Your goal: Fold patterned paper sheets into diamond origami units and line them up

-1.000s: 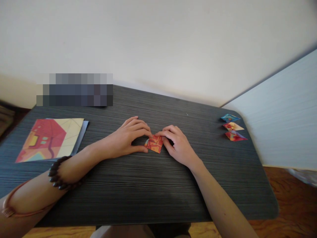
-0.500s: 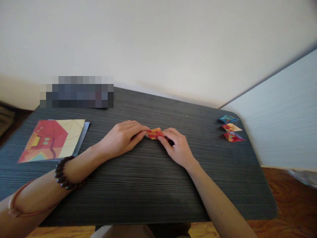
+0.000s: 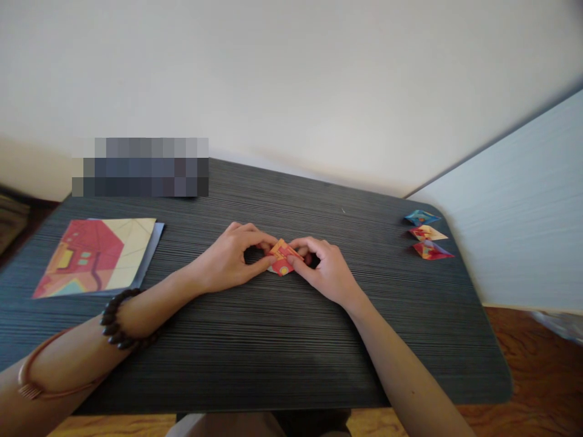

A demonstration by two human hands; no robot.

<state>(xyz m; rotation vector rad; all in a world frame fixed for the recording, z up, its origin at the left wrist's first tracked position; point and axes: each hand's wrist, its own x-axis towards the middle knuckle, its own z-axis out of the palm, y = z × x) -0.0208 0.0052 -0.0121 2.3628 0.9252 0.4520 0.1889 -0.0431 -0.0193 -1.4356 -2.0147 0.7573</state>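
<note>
Both hands meet at the middle of the dark, ribbed tabletop (image 3: 282, 340), pinching one small folded piece of red-and-orange patterned paper (image 3: 281, 258) between them. The left hand (image 3: 230, 260) grips its left edge with thumb and curled fingers; the right hand (image 3: 327, 269) holds the right edge the same way. The paper sits just above the table – whether it touches, I cannot tell.

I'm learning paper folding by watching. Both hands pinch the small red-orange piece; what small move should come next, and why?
Probably press the crease flat against the table. The left hand and right hand pinch the folded paper piece from either side, and it looks partly raised, not lying flat.
</note>
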